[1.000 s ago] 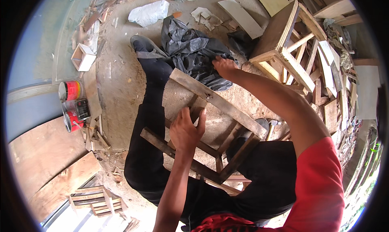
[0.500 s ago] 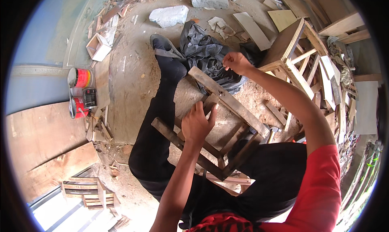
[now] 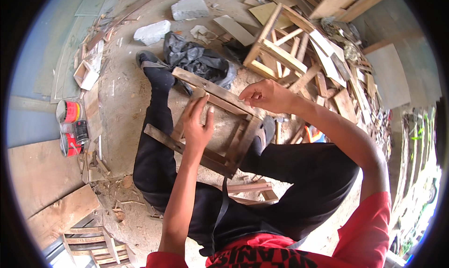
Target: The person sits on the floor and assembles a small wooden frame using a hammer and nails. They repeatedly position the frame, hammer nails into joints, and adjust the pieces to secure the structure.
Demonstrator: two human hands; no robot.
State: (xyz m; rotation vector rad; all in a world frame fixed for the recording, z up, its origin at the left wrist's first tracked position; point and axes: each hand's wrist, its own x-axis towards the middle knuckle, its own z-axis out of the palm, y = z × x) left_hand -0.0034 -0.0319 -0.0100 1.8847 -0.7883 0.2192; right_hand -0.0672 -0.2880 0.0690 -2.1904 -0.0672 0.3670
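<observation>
A dark wooden frame (image 3: 243, 137), made of slats joined at the corners, rests tilted between my legs. My left hand (image 3: 197, 127) lies over its crosspiece near the left end, fingers stretched and thumb apart, gripping nothing. Just above the long far rail (image 3: 210, 89), close to its right end, hovers my right hand (image 3: 266, 95). Its fingers are curled in a pinch; whatever they hold, if anything, is too small to make out. A dark strap (image 3: 222, 209) hangs from the frame's near corner toward my lap.
Beyond my left foot lies a black plastic bag (image 3: 199, 57), with pale blocks (image 3: 152, 32) behind it. Scrap wood and a box-like wooden frame (image 3: 280, 57) are heaped at the right. Paint cans (image 3: 70, 112) stand at the left, near plywood sheets (image 3: 44, 162).
My right hand has come down from the bag to near the frame's far rail. The view has shifted, and the frame sits turned a little differently, with my left hand still at its crosspiece.
</observation>
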